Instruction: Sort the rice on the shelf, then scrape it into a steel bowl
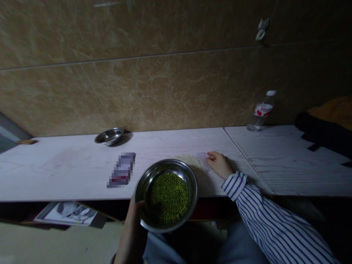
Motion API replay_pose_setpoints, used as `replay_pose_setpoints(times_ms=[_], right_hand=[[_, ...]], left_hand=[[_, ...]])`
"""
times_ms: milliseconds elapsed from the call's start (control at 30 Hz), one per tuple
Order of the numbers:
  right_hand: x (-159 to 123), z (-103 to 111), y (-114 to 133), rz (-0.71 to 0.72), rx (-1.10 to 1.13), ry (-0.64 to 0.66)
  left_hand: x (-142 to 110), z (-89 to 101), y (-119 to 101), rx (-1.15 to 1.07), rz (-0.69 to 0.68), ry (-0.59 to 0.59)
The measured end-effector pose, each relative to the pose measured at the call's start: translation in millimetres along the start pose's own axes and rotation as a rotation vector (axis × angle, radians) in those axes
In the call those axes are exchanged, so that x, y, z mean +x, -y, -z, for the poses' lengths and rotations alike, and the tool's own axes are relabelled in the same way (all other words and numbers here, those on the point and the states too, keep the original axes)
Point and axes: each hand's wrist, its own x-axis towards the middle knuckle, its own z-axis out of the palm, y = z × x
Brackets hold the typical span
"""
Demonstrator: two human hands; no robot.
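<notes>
My left hand (134, 216) grips the left rim of a steel bowl (194, 190), thumb over the edge. Green mung beans (169, 196) cover the bottom of this bowl, which is held over the front edge of the table, above my lap. Over the tabletop, my right hand (218, 163) is closed in a pinch on a clear plastic piece (204, 161); its exact kind is hard to make out. Beside that piece lies a spread of small whitish grains (189, 160), partly hidden behind the bowl.
A smaller steel bowl (109, 137) stands near the wall at the left. A blurred-out flat item (122, 170) lies left of the mung beans. At the back right are a clear bottle (261, 112) and dark cloth (324, 132). Under the white tabletop (68, 165), a drawer (68, 213) holds papers.
</notes>
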Motion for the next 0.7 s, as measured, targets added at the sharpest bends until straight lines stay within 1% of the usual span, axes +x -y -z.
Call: replay_pose_setpoints(times_ms=[100,167,233,267,300,367,467,500,567,633,667,700], right_hand=[[-5.6,10.9,2.6,0.036,-0.095,-0.017],[-9.8,17.1,5.3,0.106,-0.138,-0.036],[-17.3,21.2,10.3,0.184,-0.084,-0.018],[-23.0,22.5,13.9,0.201,-0.009,0.026],[-30.2,23.5,18.2,0.197,0.093,0.097],[-48.2,24.8,27.6,0.137,0.275,0.29],[-76.3,25.1,39.3,0.098,0.372,0.426],[-83.3,24.7,41.5,0.07,0.393,0.45],[-91.7,23.5,43.1,-0.026,0.449,0.433],[-93.1,23.2,42.0,-0.108,0.481,0.389],[-92.2,23.7,40.8,-0.133,0.477,0.367],[-90.8,24.7,39.4,-0.146,0.458,0.347]], left_hand=[[1.2,-3.2,-0.3,0.038,-0.055,0.014],[2.6,-7.4,-1.7,0.072,-0.101,0.021],[4.1,-13.2,-3.3,0.096,-0.134,0.039],[4.9,-16.5,-3.8,0.109,-0.151,0.052],[5.5,-19.9,-3.7,0.122,-0.166,0.063],[6.4,-26.5,-2.0,0.126,-0.168,0.079],[4.8,-35.4,1.7,0.101,-0.135,0.098],[3.3,-38.1,2.1,0.104,-0.108,0.107],[-0.7,-43.3,1.1,0.1,-0.038,0.144],[-3.8,-47.5,-1.2,0.059,0.043,0.201],[-4.3,-48.8,-2.1,0.047,0.058,0.227],[-3.8,-49.4,-2.4,0.059,0.045,0.247]])
